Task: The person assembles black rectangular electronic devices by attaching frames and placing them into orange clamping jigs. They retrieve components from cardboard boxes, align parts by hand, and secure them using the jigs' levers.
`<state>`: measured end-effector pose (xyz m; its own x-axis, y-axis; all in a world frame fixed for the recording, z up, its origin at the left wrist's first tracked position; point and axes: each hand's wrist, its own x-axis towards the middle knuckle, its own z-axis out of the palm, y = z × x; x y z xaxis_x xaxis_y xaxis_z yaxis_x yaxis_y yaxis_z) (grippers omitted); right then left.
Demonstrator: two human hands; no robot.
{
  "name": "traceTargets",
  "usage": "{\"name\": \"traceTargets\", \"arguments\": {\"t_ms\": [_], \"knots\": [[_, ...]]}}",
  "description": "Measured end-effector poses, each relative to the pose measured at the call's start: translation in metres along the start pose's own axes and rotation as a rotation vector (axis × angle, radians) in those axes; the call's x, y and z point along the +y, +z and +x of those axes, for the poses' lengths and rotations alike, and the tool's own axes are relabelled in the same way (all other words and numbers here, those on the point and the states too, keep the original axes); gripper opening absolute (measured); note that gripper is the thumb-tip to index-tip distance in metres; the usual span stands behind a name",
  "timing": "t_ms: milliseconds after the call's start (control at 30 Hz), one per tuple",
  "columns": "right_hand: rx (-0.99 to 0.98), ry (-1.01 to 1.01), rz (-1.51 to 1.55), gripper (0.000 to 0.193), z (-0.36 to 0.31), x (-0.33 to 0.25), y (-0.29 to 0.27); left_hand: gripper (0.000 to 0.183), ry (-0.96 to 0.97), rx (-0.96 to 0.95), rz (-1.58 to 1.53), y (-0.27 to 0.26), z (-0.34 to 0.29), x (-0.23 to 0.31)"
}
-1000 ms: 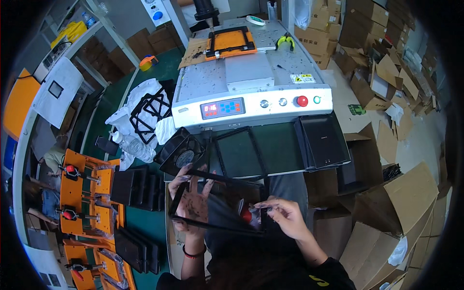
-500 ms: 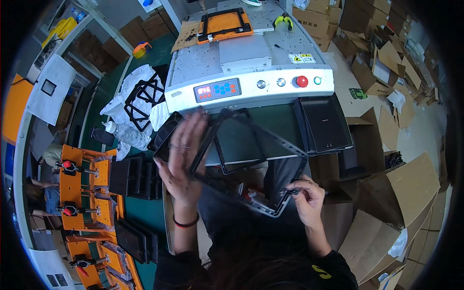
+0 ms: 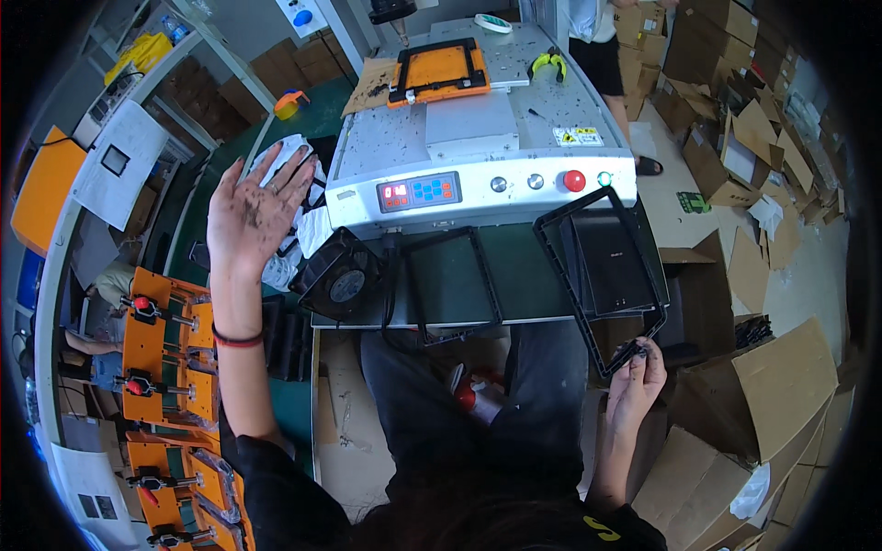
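At the left of the frame, flat orange fixtures with red-tipped clamps (image 3: 142, 354) are standing. Beside them, the left hand (image 3: 250, 219) is hovering, palm toward the camera, fingers spread apart. Left of centre, a square black fan (image 3: 342, 277) is sitting on a dark green tabletop (image 3: 525, 275); next, a thin black rectangular frame (image 3: 487, 275) is lying over the near edge. Right of centre, a second thin black rectangular frame (image 3: 570, 298) is slanting across flat black panels (image 3: 611, 262), contact unclear; the right hand (image 3: 636, 381) is pinching its lower end between thumb and fingers.
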<state>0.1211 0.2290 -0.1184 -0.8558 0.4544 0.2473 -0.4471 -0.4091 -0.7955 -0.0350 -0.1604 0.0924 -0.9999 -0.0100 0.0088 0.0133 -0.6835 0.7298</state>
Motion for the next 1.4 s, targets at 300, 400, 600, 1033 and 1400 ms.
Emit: {"name": "traceTargets", "arguments": {"t_ms": [300, 400, 600, 1033, 1400], "knots": [[-0.052, 0.023, 0.016, 0.020, 0.001, 0.005, -0.009, 0.048, -0.134, 0.178, 0.467, 0.003, 0.109, -0.014], [-0.051, 0.020, -0.010, 0.019, 0.001, -0.002, -0.008, 0.052, -0.138, 0.184, 0.820, 0.010, 0.158, -0.031], [0.068, 0.045, -0.055, 0.015, 0.000, -0.016, 0.001, 0.076, -0.017, -0.251, 1.380, 0.030, 0.254, -0.070], [-0.238, -0.327, -0.401, 0.018, 0.123, -0.013, 0.151, 0.131, 0.546, 0.316, 1.567, 0.098, 0.174, -0.057], [-0.427, -0.539, -0.750, 0.017, 0.197, 0.112, 0.272, 0.106, 0.910, 0.114, 0.737, -0.034, -0.119, -0.037]]}}
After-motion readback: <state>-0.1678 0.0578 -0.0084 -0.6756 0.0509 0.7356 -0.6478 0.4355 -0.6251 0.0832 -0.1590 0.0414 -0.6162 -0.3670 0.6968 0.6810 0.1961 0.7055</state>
